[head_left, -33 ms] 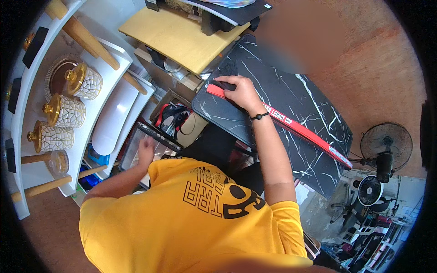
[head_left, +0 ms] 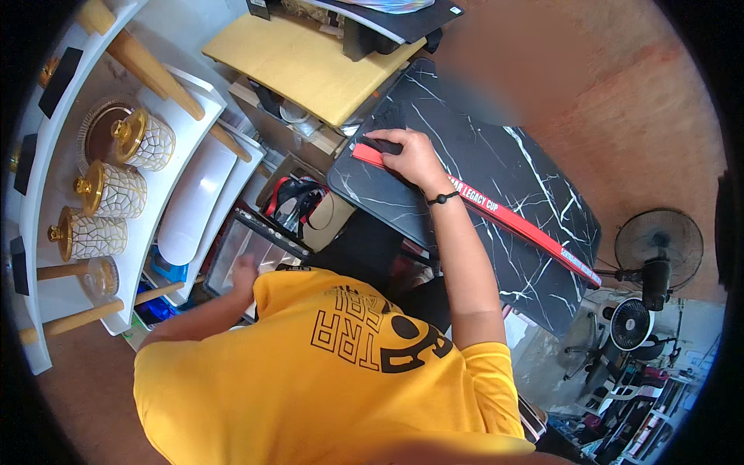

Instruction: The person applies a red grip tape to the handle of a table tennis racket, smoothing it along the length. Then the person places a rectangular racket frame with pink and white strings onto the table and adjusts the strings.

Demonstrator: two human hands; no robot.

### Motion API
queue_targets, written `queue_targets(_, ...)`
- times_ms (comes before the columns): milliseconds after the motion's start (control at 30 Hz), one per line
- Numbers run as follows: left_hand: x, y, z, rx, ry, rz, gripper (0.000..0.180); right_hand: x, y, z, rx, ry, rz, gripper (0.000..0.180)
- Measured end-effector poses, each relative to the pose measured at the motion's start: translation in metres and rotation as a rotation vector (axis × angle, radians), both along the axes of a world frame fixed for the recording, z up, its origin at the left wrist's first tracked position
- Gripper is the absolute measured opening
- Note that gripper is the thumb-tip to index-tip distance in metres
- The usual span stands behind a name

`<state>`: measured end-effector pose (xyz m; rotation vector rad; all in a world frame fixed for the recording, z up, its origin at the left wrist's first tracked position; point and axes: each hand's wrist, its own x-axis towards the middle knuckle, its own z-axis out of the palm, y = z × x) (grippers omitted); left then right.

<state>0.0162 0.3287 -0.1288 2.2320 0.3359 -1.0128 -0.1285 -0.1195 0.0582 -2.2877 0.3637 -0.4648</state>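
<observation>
At upper centre, the right hand (head_left: 415,160) gripped the strap (head_left: 527,230), already laid lengthwise; the left hand (head_left: 245,274) blurred, grip indeterminable.

Left of the hands (head_left: 415,161) stands white shelving (head_left: 187,143) with wooden legs; ahead, a yellow tabletop (head_left: 298,62); beneath the right one, a black marble-patterned bench (head_left: 482,164). Farther right spread a brown surface (head_left: 628,139) (wall or floor, unclear) and grey flooring (head_left: 556,368).

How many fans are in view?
2. The larger dark fan is at the right, beside the right end of the black marble-patterned table; the smaller fan is just below it in the picture. Others may be hidden.
</observation>
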Motion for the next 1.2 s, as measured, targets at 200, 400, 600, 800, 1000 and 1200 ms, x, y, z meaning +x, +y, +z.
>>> queue_targets(200, -0.054, 0.151, -0.058, 0.225, 0.353, 0.034, 0.031, 0.0, -0.003, 0.003, 0.014, 0.006, 0.009, 0.044)
queue_targets(400, -0.062, 0.139, -0.054, 0.162, 0.379, 0.054, 0.03, 0.003, -0.01, 0.007, 0.019, 0.048, -0.004, 0.046)
queue_targets(600, -0.055, 0.125, -0.046, 0.119, 0.349, 0.039, 0.029, 0.003, -0.006, 0.005, 0.063, 0.048, 0.008, 0.046)
queue_targets(800, -0.052, 0.122, -0.043, 0.118, 0.356, 0.024, 0.028, 0.003, -0.008, 0.008, 0.076, 0.072, -0.003, 0.047)
queue_targets(1000, -0.051, 0.128, -0.042, 0.116, 0.359, 0.026, 0.028, 0.004, -0.006, 0.009, 0.075, 0.076, -0.001, 0.048)
queue_targets(1200, -0.052, 0.133, -0.043, 0.109, 0.357, 0.028, 0.027, 0.003, -0.006, 0.01, 0.11, 0.098, -0.002, 0.047)
